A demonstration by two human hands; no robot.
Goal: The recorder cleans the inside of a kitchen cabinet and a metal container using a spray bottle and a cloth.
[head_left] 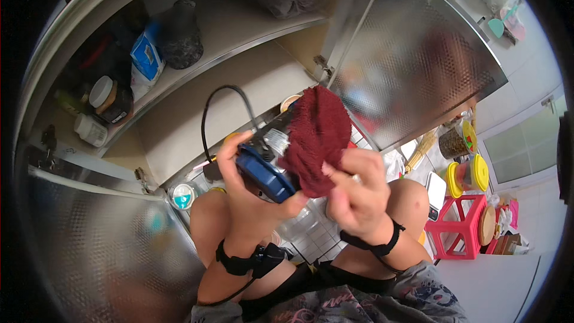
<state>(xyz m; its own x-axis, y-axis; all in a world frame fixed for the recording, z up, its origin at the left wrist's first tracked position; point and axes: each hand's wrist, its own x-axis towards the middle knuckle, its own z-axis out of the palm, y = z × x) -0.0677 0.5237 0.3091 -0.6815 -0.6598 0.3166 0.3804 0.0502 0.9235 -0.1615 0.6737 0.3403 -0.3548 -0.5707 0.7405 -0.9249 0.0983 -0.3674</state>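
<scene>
My left hand (255,193) grips a dark blue and black appliance (264,172) from below, its thumb and fingers spread around the blue part. A black cord (205,116) loops up and to the left beside the appliance. In my right hand (361,188) is a dark red cloth (320,139), pinched at its lower edge. The cloth lies against the appliance's right side and hides part of it. Both hands are raised above my bent knees, in front of an open cabinet. What kind of appliance it is cannot be made out.
Textured metal cabinet doors (417,58) stand open on both sides. The upper shelf (224,49) holds jars and a blue-and-white packet (147,54). A round tub (183,196) sits by my left knee. To the right are a white scale (436,193), yellow-lidded containers (471,174) and a pink stool (457,229).
</scene>
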